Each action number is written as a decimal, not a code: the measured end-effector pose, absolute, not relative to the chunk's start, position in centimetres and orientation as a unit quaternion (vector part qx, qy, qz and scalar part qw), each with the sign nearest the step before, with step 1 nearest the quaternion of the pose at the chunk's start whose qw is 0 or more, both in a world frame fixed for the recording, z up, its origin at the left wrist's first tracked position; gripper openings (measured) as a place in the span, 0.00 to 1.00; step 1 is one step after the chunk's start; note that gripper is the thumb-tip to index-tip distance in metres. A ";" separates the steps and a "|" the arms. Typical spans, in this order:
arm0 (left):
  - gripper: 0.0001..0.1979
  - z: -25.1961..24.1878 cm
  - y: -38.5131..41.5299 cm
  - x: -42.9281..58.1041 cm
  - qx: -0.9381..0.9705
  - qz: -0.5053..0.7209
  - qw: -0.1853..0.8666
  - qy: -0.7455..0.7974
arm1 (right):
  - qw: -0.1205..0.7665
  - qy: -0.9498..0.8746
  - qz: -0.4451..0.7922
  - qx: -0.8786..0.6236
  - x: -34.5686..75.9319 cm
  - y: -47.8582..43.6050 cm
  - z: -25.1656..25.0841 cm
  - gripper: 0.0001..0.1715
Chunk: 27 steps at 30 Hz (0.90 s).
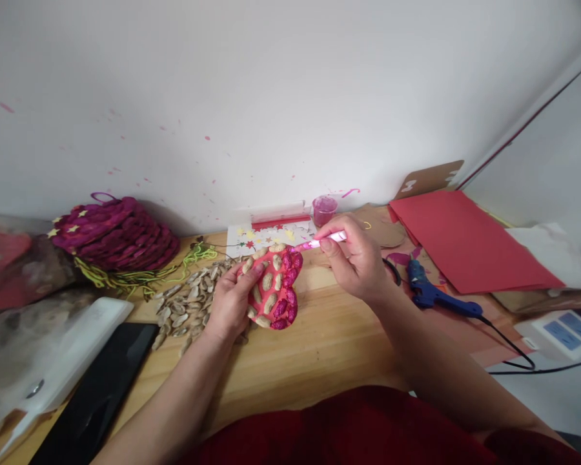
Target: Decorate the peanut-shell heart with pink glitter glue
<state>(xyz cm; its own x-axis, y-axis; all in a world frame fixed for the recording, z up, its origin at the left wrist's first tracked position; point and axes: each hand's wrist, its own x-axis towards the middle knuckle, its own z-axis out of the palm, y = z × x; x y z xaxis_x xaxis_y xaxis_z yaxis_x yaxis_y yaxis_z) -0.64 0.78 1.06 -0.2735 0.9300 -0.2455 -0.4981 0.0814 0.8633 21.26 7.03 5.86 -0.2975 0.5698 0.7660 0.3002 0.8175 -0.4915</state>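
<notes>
My left hand [231,301] grips the left edge of a red heart-shaped card [274,287] covered with peanut shells, some of them coated in magenta glitter. It holds the card tilted above the wooden table [319,349]. My right hand [356,261] is closed in a pinch on a pink brush [319,242]. The brush tip touches the upper right part of the card. A heap of loose peanut shells [186,303] lies just left of my left hand.
A small pink glitter cup [324,210] and a star-speckled sheet [271,234] sit by the wall. A blue glue gun [433,294] with its cord lies to the right, beside red paper [465,242]. Stacked magenta pieces [116,234] and a black tablet [99,391] are on the left.
</notes>
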 end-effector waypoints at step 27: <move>0.28 1.0 0.7 -0.6 0.230 0.635 0.549 0.493 | 0.515 -0.799 0.121 -0.285 21.5 6.9 6.1 0.05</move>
